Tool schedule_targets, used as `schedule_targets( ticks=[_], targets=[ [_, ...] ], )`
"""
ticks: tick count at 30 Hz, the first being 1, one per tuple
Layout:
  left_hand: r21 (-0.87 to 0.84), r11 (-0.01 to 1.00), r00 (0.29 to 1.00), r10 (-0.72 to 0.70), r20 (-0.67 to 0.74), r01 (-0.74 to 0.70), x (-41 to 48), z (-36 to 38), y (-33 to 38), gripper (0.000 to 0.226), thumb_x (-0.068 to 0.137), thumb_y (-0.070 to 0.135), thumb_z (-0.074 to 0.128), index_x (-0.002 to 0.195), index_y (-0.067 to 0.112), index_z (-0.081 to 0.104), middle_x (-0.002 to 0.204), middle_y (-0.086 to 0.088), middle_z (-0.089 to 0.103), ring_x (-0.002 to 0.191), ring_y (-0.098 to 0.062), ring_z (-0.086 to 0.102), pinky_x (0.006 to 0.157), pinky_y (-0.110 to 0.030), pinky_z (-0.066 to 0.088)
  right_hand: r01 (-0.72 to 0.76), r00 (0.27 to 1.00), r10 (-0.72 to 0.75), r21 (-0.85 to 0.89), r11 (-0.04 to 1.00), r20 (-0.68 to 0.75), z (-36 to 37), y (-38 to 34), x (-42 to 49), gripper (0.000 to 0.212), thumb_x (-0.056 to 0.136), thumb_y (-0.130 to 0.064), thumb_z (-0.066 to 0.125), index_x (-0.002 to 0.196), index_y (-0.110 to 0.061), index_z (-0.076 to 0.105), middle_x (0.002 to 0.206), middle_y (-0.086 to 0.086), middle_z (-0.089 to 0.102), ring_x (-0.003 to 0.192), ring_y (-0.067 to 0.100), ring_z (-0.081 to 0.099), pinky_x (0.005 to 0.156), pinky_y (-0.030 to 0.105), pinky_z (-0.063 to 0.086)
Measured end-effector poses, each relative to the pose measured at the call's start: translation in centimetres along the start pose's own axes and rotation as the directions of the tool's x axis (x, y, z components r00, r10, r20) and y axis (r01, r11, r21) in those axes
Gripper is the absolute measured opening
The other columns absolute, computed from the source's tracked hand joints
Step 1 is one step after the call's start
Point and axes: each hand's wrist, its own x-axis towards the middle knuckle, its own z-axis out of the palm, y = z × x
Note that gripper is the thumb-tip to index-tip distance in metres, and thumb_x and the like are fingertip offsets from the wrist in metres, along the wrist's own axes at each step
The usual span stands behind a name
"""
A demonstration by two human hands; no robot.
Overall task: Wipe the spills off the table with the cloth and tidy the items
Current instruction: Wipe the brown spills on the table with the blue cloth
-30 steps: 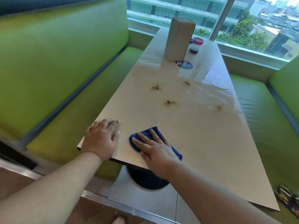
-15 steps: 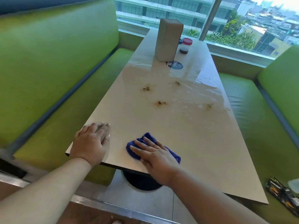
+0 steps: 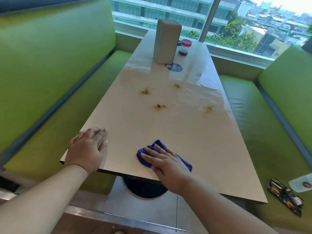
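A blue cloth [image 3: 152, 147] lies bunched near the front edge of the beige table [image 3: 194, 141]. My right hand [image 3: 167, 161] presses flat on top of it, fingers spread. Flat on the table's front left corner rests my left hand [image 3: 87, 147], holding nothing. Several brown spills mark the middle of the table: one at the left [image 3: 145, 92], one nearer me [image 3: 159, 106], one farther back [image 3: 177, 85] and one to the right [image 3: 209, 108]. All of them lie well beyond the cloth.
A tall beige box [image 3: 166, 42] stands at the far end, with a red-lidded jar [image 3: 184, 47] and a blue round sticker [image 3: 174, 67] beside it. Green benches [image 3: 263, 119] flank the table. A dark wrapper [image 3: 285, 195] and a clear packet [image 3: 302, 184] lie on the right bench.
The view has shifted a little, so both hands sit lower in the frame. The right hand stays on the cloth and the left hand stays on the corner.
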Motion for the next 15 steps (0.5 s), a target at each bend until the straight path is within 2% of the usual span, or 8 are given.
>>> schedule_targets(
  ticks=[2, 4, 7, 9, 11, 15],
  targets=[
    [-0.004, 1.000, 1.000, 0.000, -0.004, 0.000, 0.0, 0.0, 0.0, 0.052, 0.080, 0.045, 0.036, 0.124, 0.031, 0.060, 0.128, 0.005, 0.055, 0.119, -0.023, 0.047, 0.097, -0.043, 0.032, -0.036, 0.999, 0.035, -0.019, 0.999, -0.041, -0.6, 2.0, -1.3, 0.045, 0.100, -0.030, 0.035, 0.138, -0.053, 0.028, 0.147, -0.034, 0.015, 0.140, -0.008, -0.001, 0.116, 0.026, -0.001],
    [-0.009, 1.000, 1.000, 0.002, -0.001, -0.002, 0.2, -0.1, 0.1, 0.050, 0.081, 0.044, 0.038, 0.124, 0.031, 0.060, 0.128, 0.005, 0.054, 0.120, -0.023, 0.046, 0.098, -0.043, 0.032, -0.186, 0.979, 0.182, -0.035, 0.982, -0.092, -1.6, 5.0, -2.1, 0.046, 0.100, -0.030, 0.036, 0.137, -0.056, 0.026, 0.144, -0.037, 0.012, 0.138, -0.010, -0.002, 0.116, 0.034, 0.001],
    [-0.002, 1.000, 1.000, 0.004, 0.011, -0.004, 0.3, 0.0, 0.2, 0.050, 0.081, 0.044, 0.039, 0.126, 0.031, 0.058, 0.130, 0.006, 0.053, 0.121, -0.022, 0.044, 0.099, -0.043, 0.031, -0.410, 0.907, 0.405, -0.017, 0.912, -0.114, -3.3, 8.5, -1.9, 0.046, 0.101, -0.030, 0.032, 0.140, -0.052, 0.022, 0.143, -0.035, 0.006, 0.143, 0.000, -0.001, 0.115, 0.039, 0.001],
    [0.000, 1.000, 1.000, 0.000, 0.013, 0.000, 0.2, 0.0, 0.1, 0.050, 0.081, 0.044, 0.038, 0.126, 0.032, 0.058, 0.130, 0.006, 0.053, 0.121, -0.022, 0.044, 0.099, -0.043, 0.031, -0.458, 0.885, 0.451, -0.042, 0.888, -0.113, -3.3, 8.2, -0.4, 0.047, 0.101, -0.031, 0.029, 0.143, -0.049, 0.018, 0.150, -0.029, 0.006, 0.145, 0.006, -0.003, 0.116, 0.037, 0.002],
    [-0.001, 1.000, 1.000, -0.002, 0.017, 0.003, 0.1, 0.0, 0.1, 0.051, 0.081, 0.044, 0.038, 0.126, 0.032, 0.058, 0.130, 0.006, 0.053, 0.121, -0.022, 0.043, 0.099, -0.043, 0.031, -0.411, 0.909, 0.405, -0.052, 0.910, -0.096, -2.5, 5.8, 1.5, 0.049, 0.101, -0.031, 0.029, 0.144, -0.047, 0.015, 0.155, -0.023, 0.007, 0.145, 0.008, -0.003, 0.117, 0.036, 0.002],
    [-0.008, 1.000, 1.000, 0.004, 0.016, -0.004, 0.0, -0.1, 0.2, 0.056, 0.079, 0.048, 0.033, 0.125, 0.030, 0.059, 0.131, 0.005, 0.053, 0.120, -0.023, 0.044, 0.098, -0.044, 0.031, -0.082, 0.997, 0.082, -0.049, 0.995, 0.000, -0.3, -0.3, 2.2, 0.048, 0.100, -0.028, 0.032, 0.144, -0.046, 0.021, 0.155, -0.022, 0.013, 0.144, 0.003, -0.003, 0.116, 0.031, -0.002]
  ],
)
